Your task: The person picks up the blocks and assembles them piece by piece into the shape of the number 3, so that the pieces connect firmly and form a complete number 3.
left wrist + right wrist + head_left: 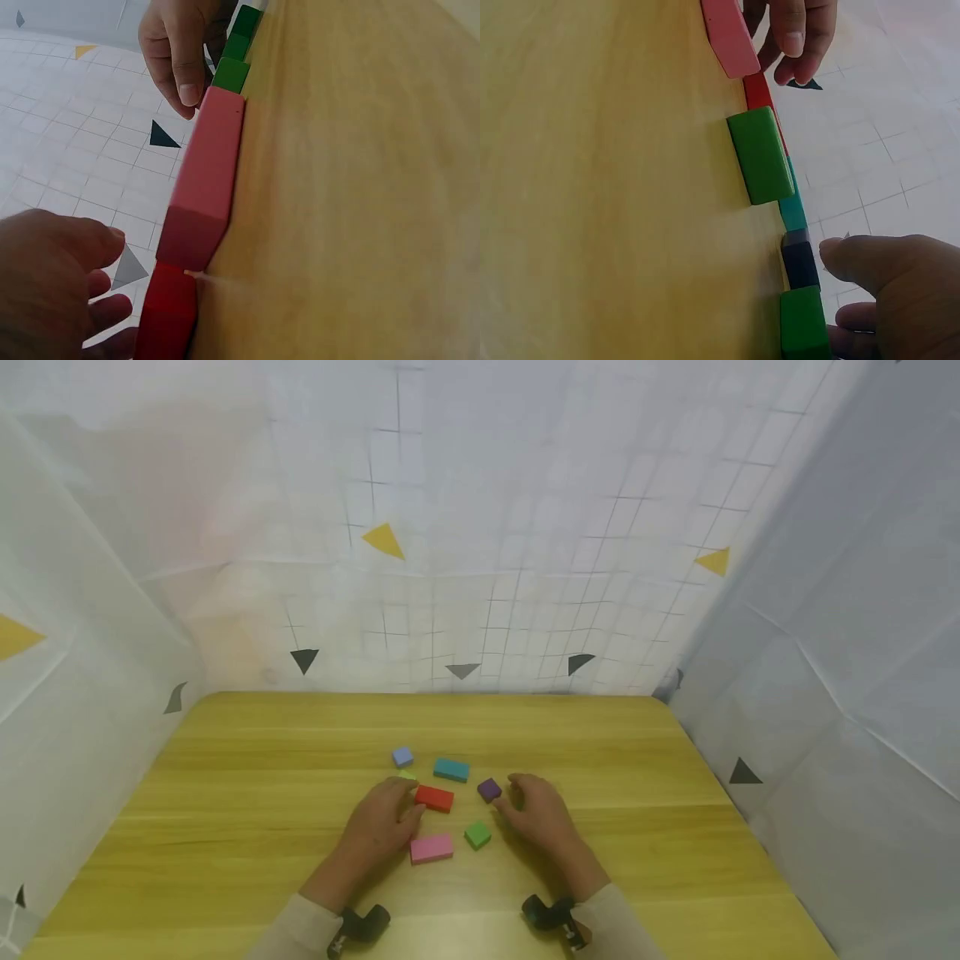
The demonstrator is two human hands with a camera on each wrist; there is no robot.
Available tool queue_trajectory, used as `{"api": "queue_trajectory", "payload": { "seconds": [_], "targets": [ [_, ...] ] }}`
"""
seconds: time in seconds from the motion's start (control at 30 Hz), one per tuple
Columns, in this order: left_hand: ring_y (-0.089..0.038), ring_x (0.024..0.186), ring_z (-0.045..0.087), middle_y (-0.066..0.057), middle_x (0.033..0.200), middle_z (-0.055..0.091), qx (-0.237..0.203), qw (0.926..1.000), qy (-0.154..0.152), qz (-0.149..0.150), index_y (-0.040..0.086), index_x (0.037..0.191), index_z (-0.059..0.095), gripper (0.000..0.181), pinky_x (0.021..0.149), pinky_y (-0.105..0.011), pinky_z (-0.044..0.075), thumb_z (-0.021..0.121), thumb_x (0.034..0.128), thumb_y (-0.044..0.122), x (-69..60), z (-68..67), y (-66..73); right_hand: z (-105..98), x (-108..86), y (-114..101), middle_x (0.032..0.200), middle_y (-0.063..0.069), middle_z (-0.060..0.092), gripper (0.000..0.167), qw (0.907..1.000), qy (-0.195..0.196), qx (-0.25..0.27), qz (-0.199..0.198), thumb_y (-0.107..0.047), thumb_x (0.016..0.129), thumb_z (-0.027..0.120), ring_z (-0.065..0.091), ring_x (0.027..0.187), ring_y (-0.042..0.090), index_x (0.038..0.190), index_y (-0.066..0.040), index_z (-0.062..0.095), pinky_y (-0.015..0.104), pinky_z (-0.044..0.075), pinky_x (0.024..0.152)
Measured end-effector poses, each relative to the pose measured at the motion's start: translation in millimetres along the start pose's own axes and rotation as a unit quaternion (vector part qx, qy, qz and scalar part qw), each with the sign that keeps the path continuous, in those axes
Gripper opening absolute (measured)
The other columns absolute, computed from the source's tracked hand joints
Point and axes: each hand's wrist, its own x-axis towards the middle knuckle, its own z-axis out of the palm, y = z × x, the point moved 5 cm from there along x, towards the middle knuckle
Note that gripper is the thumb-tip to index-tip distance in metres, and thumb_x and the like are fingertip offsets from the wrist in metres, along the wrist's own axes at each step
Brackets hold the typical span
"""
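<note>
In the head view my left hand [380,822] lies with relaxed, parted fingers at the left end of a red block [435,798]. A yellow-green block [406,774] is partly covered by its fingertips. Below them lies a pink block [432,849]. My right hand [542,814] is spread beside a dark purple block [490,790], its thumb close to that block. In the right wrist view, a green block [805,322] stands by the right fingers; whether they touch it is unclear. Another green block [477,835] sits between the hands.
Farther back on the wooden table [600,735] lie a teal block [452,769] and a light blue block [402,756]. Pale patterned cloth [487,527] surrounds the table's back and sides. Each wrist carries a black camera mount [365,925].
</note>
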Motion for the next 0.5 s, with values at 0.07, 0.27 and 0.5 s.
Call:
{"api": "queue_trajectory", "payload": {
  "seconds": [0.07, 0.27, 0.5],
  "targets": [
    [-0.022, 0.113, 0.062, -0.005, 0.117, 0.067, -0.007, 1.0000, -0.002, 0.000, 0.007, 0.123, 0.066, 0.038, 0.095, -0.043, 0.051, 0.070, 0.0930, 0.029, -0.4, 0.7, -0.2, 1.0, -0.1, -0.8, 0.115, 0.013, 0.070, 0.048, 1.0000, 0.001, -0.004, -0.002, -0.036, 0.091, 0.072, 0.064, 0.110, 0.034, 0.123, -0.001, 0.064, 0.050, 0.049, 0.097],
    [-0.015, 0.105, 0.062, 0.001, 0.112, 0.068, -0.004, 1.0000, -0.003, 0.008, 0.010, 0.120, 0.068, 0.032, 0.091, -0.037, 0.053, 0.069, 0.0935, 0.029, -0.4, 5.0, -3.2, 3.6, -0.8, -4.5, 0.114, 0.013, 0.070, 0.046, 0.9999, 0.003, -0.013, -0.004, -0.035, 0.089, 0.073, 0.064, 0.106, 0.032, 0.121, -0.002, 0.066, 0.048, 0.051, 0.093],
    [-0.012, 0.100, 0.061, 0.005, 0.107, 0.067, 0.011, 0.9997, -0.002, 0.024, 0.015, 0.117, 0.070, 0.027, 0.087, -0.035, 0.053, 0.069, 0.0931, 0.028, 0.4, 8.3, -4.2, 6.8, -1.0, -7.9, 0.110, 0.009, 0.070, 0.044, 0.9999, 0.009, -0.014, 0.001, -0.034, 0.088, 0.075, 0.064, 0.100, 0.026, 0.119, -0.004, 0.067, 0.045, 0.052, 0.088]
  ]
}}
